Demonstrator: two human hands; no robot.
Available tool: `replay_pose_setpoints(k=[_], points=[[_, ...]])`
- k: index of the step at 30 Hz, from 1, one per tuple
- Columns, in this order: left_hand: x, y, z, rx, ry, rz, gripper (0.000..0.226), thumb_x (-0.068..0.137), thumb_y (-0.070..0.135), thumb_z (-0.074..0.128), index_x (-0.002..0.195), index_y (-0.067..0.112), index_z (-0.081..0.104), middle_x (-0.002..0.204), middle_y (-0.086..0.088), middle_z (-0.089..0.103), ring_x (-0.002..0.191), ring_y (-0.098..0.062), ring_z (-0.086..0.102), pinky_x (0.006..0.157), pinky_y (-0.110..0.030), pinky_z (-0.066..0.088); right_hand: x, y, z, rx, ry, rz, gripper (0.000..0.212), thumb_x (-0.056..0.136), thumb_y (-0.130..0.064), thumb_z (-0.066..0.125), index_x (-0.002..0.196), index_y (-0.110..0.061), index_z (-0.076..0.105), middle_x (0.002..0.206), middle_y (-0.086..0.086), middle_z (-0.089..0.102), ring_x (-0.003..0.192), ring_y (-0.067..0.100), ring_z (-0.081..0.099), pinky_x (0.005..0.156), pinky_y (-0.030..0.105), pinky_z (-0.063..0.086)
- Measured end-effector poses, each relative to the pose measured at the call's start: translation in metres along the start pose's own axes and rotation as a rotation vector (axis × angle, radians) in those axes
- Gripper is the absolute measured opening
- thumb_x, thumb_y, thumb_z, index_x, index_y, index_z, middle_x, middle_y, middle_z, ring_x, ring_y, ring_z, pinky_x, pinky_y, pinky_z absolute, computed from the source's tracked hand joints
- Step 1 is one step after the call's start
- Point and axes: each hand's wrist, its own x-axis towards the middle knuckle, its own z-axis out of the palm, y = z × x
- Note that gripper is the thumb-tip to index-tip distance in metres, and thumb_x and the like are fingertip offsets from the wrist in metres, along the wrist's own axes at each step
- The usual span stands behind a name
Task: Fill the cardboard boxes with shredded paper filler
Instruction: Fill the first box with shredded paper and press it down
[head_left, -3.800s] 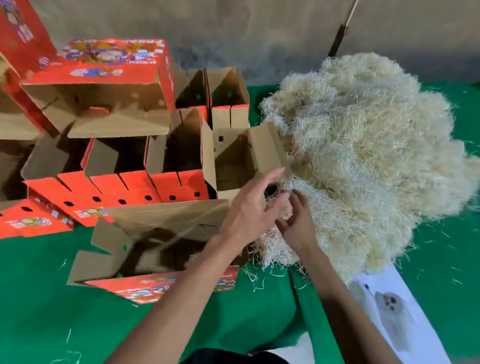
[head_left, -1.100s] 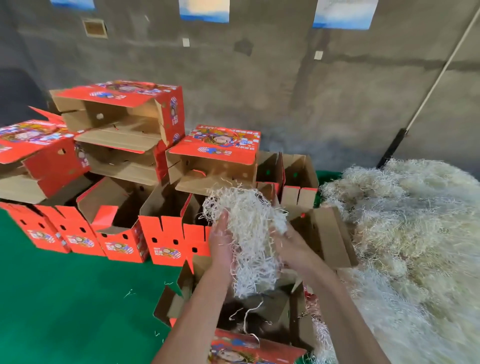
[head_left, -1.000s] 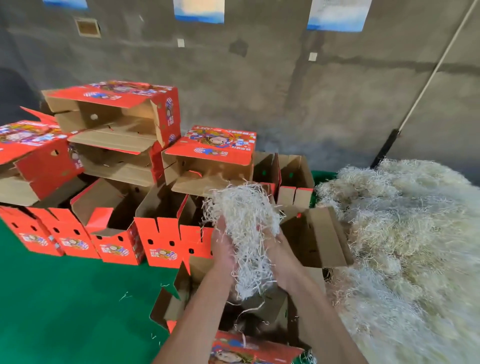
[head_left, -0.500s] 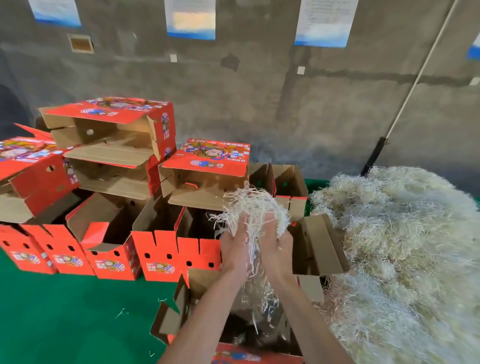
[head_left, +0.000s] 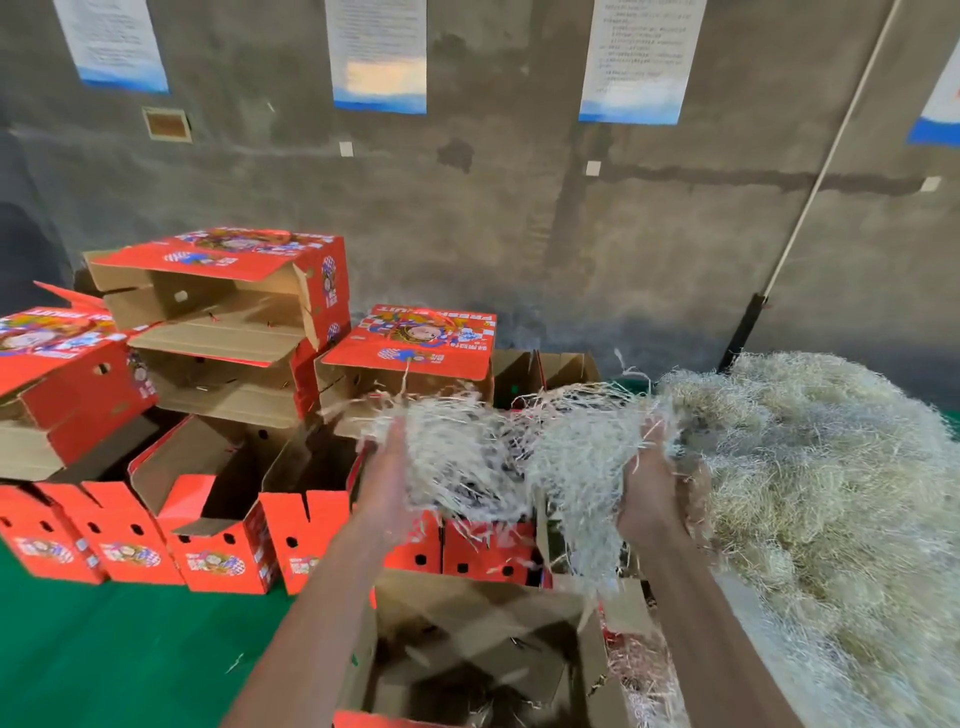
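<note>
Head view: at the near edge an open box (head_left: 467, 654) sits on the green floor (head_left: 104, 649), flaps up, with only a few strands visible inside. Directly above it, two bare forearms reach forward. The left hand (head_left: 387, 480) and right hand (head_left: 647, 496) are spread well apart, each with a share of one wad of filler (head_left: 519, 452) stretched between them. The wad's long axis runs left to right, with loose strands trailing down from its right end toward the box. Blur and strands hide the fingers, so how firmly either hand grips cannot be told; the left palm looks open against the wad, the right seems cupped under it. The box lies straight below and slightly nearer than the wad, about evenly between the hands, so the next move is judged to be a drop or push downward. To the right, a large heap (head_left: 821, 493) of the same filler spreads from near to far. Beyond the hands stand rows of open red boxes (head_left: 218, 519), with more stacked on their sides at far left (head_left: 223, 312). Behind them is a concrete wall (head_left: 519, 208) with posted notices (head_left: 379, 52), and a pole (head_left: 810, 197) leans on it at right.
</note>
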Motion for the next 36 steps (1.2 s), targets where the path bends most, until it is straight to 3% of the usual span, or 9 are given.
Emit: replay_pose_setpoints(k=[3, 9, 13, 18, 20, 25, 30, 34, 36], points=[[-0.012, -0.028, 0.029, -0.101, -0.343, -0.08, 0.069, 0.083, 0.067, 0.057, 0.144, 0.035, 0.048, 0.143, 0.007, 0.056, 0.134, -0.018, 0.052, 0.109, -0.048, 0.044, -0.017, 0.01, 0.032, 0.041, -0.189, 0.02, 0.087, 0.086, -0.084, 0.035, 0.146, -0.022, 0.049, 0.122, 0.014, 0.07, 0.112, 0.028, 0.067, 0.102, 0.047, 0.05], [-0.019, -0.055, 0.066, -0.073, -0.123, -0.07, 0.084, 0.073, 0.08, 0.065, 0.141, 0.033, 0.051, 0.143, 0.006, 0.054, 0.13, -0.025, 0.054, 0.108, -0.055, 0.043, -0.041, 0.05, 0.061, -0.473, -0.189, -0.664, 0.049, 0.099, -0.058, 0.05, 0.075, -0.015, 0.052, 0.057, -0.005, 0.049, 0.051, 0.014, 0.051, 0.054, 0.032, 0.041], [-0.008, -0.057, 0.061, -0.056, -0.02, 0.009, 0.052, 0.089, 0.047, 0.07, 0.125, 0.023, 0.04, 0.112, 0.004, 0.057, 0.098, -0.012, 0.056, 0.087, -0.038, 0.048, -0.037, 0.05, 0.064, -0.384, -0.177, -0.516, 0.058, 0.093, -0.069, 0.048, 0.057, -0.024, 0.038, 0.047, -0.003, 0.037, 0.042, 0.014, 0.031, 0.046, 0.033, 0.027], [0.007, -0.033, 0.025, -0.091, 0.028, -0.023, 0.072, 0.08, 0.047, 0.079, 0.132, 0.028, 0.033, 0.115, 0.0, 0.053, 0.106, -0.021, 0.053, 0.096, -0.045, 0.043, -0.012, 0.028, 0.042, -0.237, -0.021, -0.259, 0.06, 0.089, -0.068, 0.055, 0.126, -0.021, 0.053, 0.11, 0.009, 0.05, 0.095, 0.009, 0.052, 0.083, 0.035, 0.056], [0.011, -0.024, 0.015, -0.081, 0.079, -0.011, 0.076, 0.08, 0.046, 0.079, 0.137, 0.02, 0.036, 0.111, 0.001, 0.051, 0.104, -0.022, 0.049, 0.094, -0.046, 0.038, -0.009, 0.018, 0.036, -0.239, -0.044, -0.266, 0.054, 0.083, -0.076, 0.054, 0.12, -0.039, 0.042, 0.065, 0.002, 0.044, 0.043, 0.001, 0.044, 0.046, 0.021, 0.042], [0.005, -0.022, 0.015, -0.165, -0.028, 0.005, 0.075, 0.077, 0.049, 0.079, 0.142, 0.023, 0.052, 0.149, -0.002, 0.047, 0.141, -0.027, 0.04, 0.103, -0.048, 0.037, -0.012, 0.018, 0.033, -0.146, 0.023, -0.169, 0.074, 0.091, -0.069, 0.052, 0.119, -0.02, 0.005, 0.07, 0.002, 0.041, 0.049, 0.008, 0.033, 0.044, 0.025, 0.029], [0.009, -0.012, -0.037, -0.373, 0.068, 0.101, 0.036, 0.097, 0.041, 0.06, 0.125, 0.019, 0.062, 0.124, -0.008, 0.068, 0.115, -0.028, 0.065, 0.069, -0.036, 0.058, 0.001, 0.004, -0.008, -0.067, 0.185, -0.13, 0.092, 0.08, -0.085, 0.043, 0.119, -0.003, 0.054, 0.073, 0.002, 0.052, 0.046, 0.011, 0.036, 0.043, 0.026, 0.031], [0.012, -0.012, -0.034, -0.255, 0.003, 0.024, 0.056, 0.084, 0.059, 0.07, 0.123, 0.02, 0.065, 0.111, -0.002, 0.064, 0.111, -0.024, 0.059, 0.104, -0.059, 0.044, -0.011, -0.008, -0.007, -0.264, 0.071, -0.155, 0.095, 0.085, -0.084, 0.038, 0.148, -0.013, 0.043, 0.138, 0.036, 0.049, 0.097, 0.037, 0.069, 0.082, 0.04, 0.02], [0.008, -0.015, -0.012, -0.21, -0.031, 0.028, 0.061, 0.082, 0.061, 0.071, 0.123, 0.016, 0.064, 0.108, -0.004, 0.066, 0.106, -0.025, 0.063, 0.103, -0.058, 0.046, -0.023, -0.006, 0.009, -0.275, -0.065, -0.115, 0.092, 0.084, -0.086, 0.037, 0.143, -0.017, 0.053, 0.139, 0.028, 0.05, 0.108, 0.035, 0.069, 0.095, 0.051, 0.052]])
